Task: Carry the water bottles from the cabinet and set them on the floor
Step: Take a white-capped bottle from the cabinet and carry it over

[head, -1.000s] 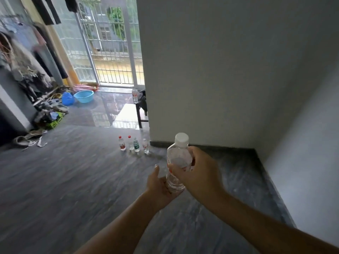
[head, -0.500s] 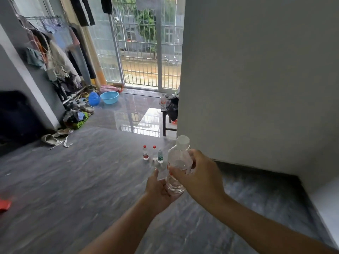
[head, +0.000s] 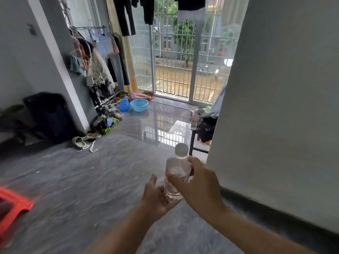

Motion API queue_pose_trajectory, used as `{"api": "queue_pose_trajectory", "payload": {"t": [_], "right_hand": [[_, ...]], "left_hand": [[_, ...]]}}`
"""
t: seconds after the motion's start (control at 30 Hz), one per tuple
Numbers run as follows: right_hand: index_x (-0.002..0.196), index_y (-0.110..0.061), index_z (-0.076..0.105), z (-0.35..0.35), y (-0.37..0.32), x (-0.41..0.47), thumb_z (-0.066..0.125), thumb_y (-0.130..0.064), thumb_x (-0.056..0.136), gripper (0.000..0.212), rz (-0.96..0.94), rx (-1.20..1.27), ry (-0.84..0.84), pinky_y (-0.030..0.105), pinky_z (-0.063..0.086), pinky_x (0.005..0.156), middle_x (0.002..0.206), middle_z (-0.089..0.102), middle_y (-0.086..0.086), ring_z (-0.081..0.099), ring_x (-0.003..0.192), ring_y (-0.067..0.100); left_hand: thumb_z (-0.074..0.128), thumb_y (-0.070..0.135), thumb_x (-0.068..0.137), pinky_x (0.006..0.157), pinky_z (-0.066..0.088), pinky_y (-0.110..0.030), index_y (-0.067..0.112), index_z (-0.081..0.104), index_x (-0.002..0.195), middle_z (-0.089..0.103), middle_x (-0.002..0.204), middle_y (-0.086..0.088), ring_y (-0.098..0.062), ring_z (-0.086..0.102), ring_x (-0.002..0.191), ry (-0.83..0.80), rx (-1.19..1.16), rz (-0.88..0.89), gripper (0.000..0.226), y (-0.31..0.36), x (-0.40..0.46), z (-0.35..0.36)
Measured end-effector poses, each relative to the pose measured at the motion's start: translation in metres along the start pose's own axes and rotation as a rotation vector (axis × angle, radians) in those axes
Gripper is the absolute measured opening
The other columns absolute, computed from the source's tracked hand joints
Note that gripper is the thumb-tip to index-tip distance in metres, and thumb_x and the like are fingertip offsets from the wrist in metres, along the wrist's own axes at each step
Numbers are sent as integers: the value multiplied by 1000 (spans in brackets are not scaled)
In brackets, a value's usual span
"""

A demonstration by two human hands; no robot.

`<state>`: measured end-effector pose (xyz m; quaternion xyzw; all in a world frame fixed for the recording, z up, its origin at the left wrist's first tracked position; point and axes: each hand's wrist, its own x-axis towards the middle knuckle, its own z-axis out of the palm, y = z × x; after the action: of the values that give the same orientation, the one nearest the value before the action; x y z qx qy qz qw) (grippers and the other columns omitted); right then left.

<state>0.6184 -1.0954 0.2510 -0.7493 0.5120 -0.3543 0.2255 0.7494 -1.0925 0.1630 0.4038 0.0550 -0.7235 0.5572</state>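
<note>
Carrying one water bottle [head: 177, 177] upright across the room, both hands on it.

I see the bottle low in the centre of the frame, held clear above the grey floor [head: 73, 189]. My right hand [head: 199, 187] has its grip curled round the bottle's middle, while my left hand [head: 156, 197] cups the base from below and beside, fingers bent against it; I judge the second hand is there to steady it while walking. The bottle is clear plastic with a white cap; it looks mostly empty, though I cannot tell the water level for sure. A blue basin [head: 139, 105] sits on the glossy tiles in the upper middle, seemingly empty. Another bottle [head: 194, 120] stands on a dark stool [head: 192, 142] at centre right.
</note>
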Motion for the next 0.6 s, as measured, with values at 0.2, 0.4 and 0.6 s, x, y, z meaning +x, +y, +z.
{"api": "queue_pose_trajectory", "payload": {"t": [0.2, 0.4, 0.6], "right_hand": [[108, -22, 62, 53, -18, 80, 80, -52, 66, 54, -61, 25, -45, 30, 54, 65, 90, 70, -6, 64, 74, 10], [107, -21, 62, 121, -36, 144, 79, -53, 66, 55, -59, 8, -65, 32, 54, 67, 91, 70, -5, 65, 78, 14], [106, -23, 61, 191, -61, 199, 77, -52, 66, 52, -17, 1, -42, 35, 55, 67, 90, 70, -5, 65, 78, 13]], "left_hand": [[30, 62, 93, 72, 53, -49, -14, 67, 97, 68, 99, -34, -45, 70, 82, 1, -89, 37, 85, 83, 39, 2], [29, 62, 93, 67, 56, -48, -11, 62, 105, 69, 96, -34, -45, 70, 80, 2, -144, 26, 81, 162, 83, -19], [31, 64, 92, 57, 57, -54, -13, 58, 105, 69, 92, -35, -47, 70, 78, -24, -130, -35, 83, 246, 128, -46]]}}
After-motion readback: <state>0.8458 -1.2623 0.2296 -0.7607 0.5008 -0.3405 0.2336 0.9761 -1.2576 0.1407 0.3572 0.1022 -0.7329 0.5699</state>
